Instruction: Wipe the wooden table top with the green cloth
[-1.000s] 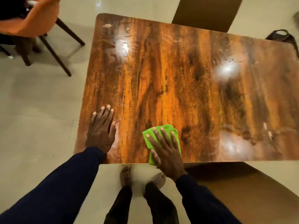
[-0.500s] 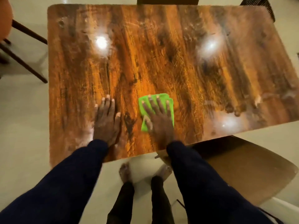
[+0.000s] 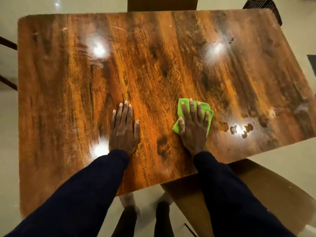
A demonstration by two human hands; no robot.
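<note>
Fingers [image 3: 192, 108] of your right hand [image 3: 193, 129] lie straight and spread, pressing the crumpled green cloth [image 3: 205, 107] onto the glossy brown wooden table top [image 3: 153, 69] near its front edge. Your left hand [image 3: 124, 129] rests flat beside it. Pale smears [image 3: 246, 129] to the right suggest much wiping is left.

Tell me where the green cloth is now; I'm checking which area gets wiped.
In the head view, the green cloth lies on the wooden table top, right of centre, under the right hand; the left hand rests to its left.
</note>
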